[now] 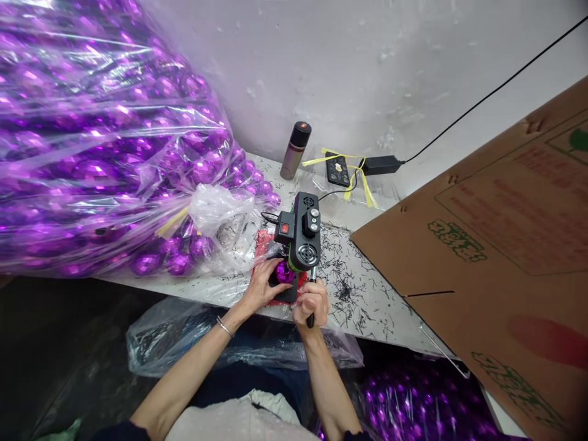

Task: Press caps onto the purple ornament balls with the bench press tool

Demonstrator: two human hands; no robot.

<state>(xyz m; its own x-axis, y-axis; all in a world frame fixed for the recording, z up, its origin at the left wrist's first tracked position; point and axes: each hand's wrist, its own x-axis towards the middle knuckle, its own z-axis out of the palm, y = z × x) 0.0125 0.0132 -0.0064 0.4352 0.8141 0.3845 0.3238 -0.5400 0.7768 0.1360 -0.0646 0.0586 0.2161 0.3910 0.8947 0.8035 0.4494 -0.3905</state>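
Observation:
A small black machine like a bench drill press (307,231), with a red switch and round vents, stands at the front of the table. Under its head sits a shiny purple faceted ball (285,272). My left hand (261,285) pinches that ball between thumb and fingers, against the black base (288,294). Closed around the black-ended lever handle (311,320) at the machine's right side is my right hand (313,301). The machine's head hides the ball's top and any tool tip.
Purple balls fill a large clear plastic bag (101,141) on the left. Dark shavings (344,288) litter the table. Behind are a spray can (295,150), a black box-shaped device (337,169) and a power adapter (382,165). A cardboard box (500,245) leans in from the right.

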